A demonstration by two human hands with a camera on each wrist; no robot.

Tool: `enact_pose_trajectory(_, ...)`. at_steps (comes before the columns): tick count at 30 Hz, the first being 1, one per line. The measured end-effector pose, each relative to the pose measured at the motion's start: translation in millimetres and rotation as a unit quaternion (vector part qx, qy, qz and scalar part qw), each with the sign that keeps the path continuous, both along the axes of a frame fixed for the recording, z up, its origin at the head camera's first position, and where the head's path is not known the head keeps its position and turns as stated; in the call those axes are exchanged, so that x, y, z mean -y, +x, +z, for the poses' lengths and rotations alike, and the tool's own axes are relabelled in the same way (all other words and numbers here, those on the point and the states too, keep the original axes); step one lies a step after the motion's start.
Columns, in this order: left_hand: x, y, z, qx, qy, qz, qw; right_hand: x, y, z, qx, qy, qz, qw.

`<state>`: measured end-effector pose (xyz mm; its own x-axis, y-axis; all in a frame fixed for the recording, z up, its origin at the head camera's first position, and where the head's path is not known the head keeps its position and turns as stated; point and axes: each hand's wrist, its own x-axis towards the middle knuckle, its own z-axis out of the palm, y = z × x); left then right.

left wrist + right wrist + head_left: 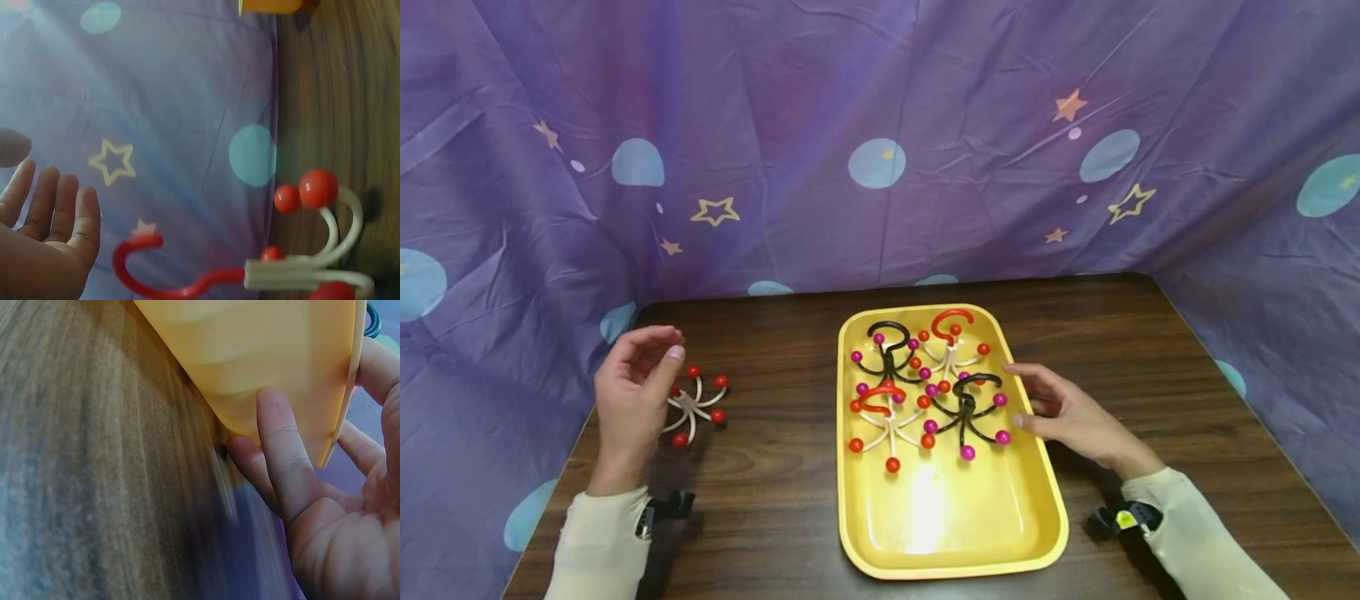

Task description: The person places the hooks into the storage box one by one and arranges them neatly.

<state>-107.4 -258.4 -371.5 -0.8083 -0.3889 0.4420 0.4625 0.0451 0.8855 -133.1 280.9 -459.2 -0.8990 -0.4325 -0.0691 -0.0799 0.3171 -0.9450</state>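
Note:
On the left, my left hand (634, 396) hovers beside a white multi-arm hook (688, 403) with red ball tips, holding nothing. The left wrist view shows this hook's red curved top (187, 290) apart from the loosely bent fingers (47, 200). My right hand (1071, 417) holds the right rim of a yellow tray (951, 571), its thumb and a finger over the edge. In the right wrist view, other fingers (281, 431) press the tray's outer wall (250, 356). Inside the tray stand two black hooks (967, 408) with magenta balls and two white ones (891, 427) with red balls.
The hooks in the tray crowd its far half, their arms overlapping. A dark wood table (767, 500) lies beneath everything. Behind it and at both sides hangs a purple cloth (790, 108) with stars and blue dots.

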Motion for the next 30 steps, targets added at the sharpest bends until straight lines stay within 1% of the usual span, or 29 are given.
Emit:
enact_pose_trajectory(4,10.5,0.6,-2.9,0.001,0.004,0.022,0.9998,0.2,0.4,0.0,0.002,0.000,-0.001,1.0000)
enact_pose_trajectory(11,30.2,1.9,-9.5,-0.002,0.021,0.050,0.9985,0.4,0.1,0.2,0.000,0.003,-0.003,1.0000)
enact_pose_trajectory(17,43.1,1.8,-16.3,0.005,0.026,0.073,0.9970,-0.4,0.5,0.1,0.002,-0.001,-0.003,1.0000)
enact_pose_trajectory(21,49.8,0.8,-22.4,0.032,0.017,0.079,0.9962,-1.0,0.9,0.0,0.005,-0.007,-0.002,1.0000)
enact_pose_trajectory(24,54.1,0.4,-28.9,0.067,-0.012,0.081,0.9944,-0.8,0.9,-0.2,0.003,-0.004,-0.003,1.0000)
enact_pose_trajectory(28,57.8,-0.3,-37.6,0.103,-0.026,0.069,0.9919,-0.2,0.7,-0.2,0.000,0.001,-0.004,1.0000)
enact_pose_trajectory(30,58.3,-0.4,-40.4,0.116,-0.016,0.061,0.9913,0.4,1.0,-0.2,-0.001,0.004,-0.005,1.0000)
